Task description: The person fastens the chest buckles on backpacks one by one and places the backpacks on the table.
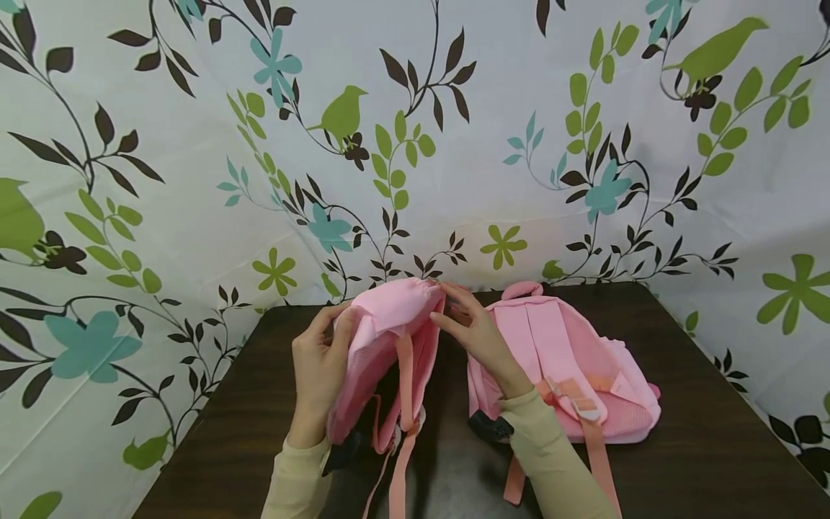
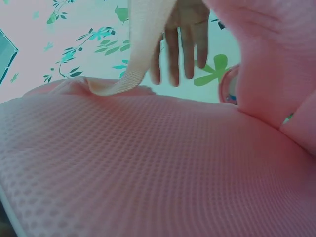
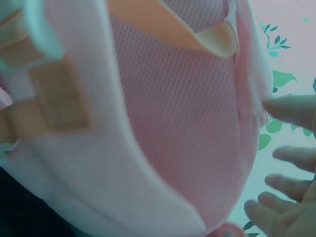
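Note:
A small pink backpack (image 1: pixel 389 310) with peach webbing straps is tilted over the dark table. My left hand (image 1: pixel 320 367) grips its left side, thumb on the near face and fingers hidden behind. Near the gathered top edge, my right hand (image 1: pixel 470 328) touches the bag with fingers extended. In the left wrist view, the pink mesh panel (image 2: pixel 163 163) fills the foreground, with a pale strap (image 2: pixel 140 54) and straight fingers beyond it. The right wrist view shows pink mesh (image 3: pixel 177 113), a blurred peach strap and buckle, and spread fingers (image 3: pixel 291 158) by the bag's edge.
A second pink backpack (image 1: pixel 583 367) lies on the dark table (image 1: pixel 240 440) to the right, its straps and buckles facing up. Its peach webbing trails toward me under my right forearm. A patterned fabric wall (image 1: pixel 454 180) stands behind the table.

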The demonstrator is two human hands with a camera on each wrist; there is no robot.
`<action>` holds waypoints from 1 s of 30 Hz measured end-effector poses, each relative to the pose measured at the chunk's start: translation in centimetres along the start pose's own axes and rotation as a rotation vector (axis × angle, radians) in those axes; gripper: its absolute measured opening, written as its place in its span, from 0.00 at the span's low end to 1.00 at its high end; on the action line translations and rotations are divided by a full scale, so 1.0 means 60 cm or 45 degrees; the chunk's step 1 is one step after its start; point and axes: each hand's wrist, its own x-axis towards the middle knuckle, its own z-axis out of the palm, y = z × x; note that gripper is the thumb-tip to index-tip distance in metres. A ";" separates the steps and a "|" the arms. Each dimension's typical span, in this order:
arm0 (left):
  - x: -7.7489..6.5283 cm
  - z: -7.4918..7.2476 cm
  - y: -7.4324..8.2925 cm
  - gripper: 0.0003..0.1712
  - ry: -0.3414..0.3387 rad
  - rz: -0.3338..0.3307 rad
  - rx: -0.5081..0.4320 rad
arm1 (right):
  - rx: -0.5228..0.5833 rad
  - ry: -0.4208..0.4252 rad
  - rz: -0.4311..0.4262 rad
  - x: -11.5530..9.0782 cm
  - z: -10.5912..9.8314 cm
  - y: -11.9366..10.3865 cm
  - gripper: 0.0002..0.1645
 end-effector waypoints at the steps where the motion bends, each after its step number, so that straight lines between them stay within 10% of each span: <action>1: -0.001 -0.001 0.000 0.08 0.023 -0.014 -0.004 | -0.015 0.013 0.011 0.000 -0.001 0.002 0.38; 10: 0.009 -0.010 0.000 0.13 0.141 -0.238 -0.140 | -0.137 -0.031 0.254 0.004 0.002 0.019 0.41; 30: 0.023 -0.065 -0.016 0.22 -0.130 -0.465 -0.076 | -0.170 -0.214 0.291 -0.007 0.077 0.067 0.53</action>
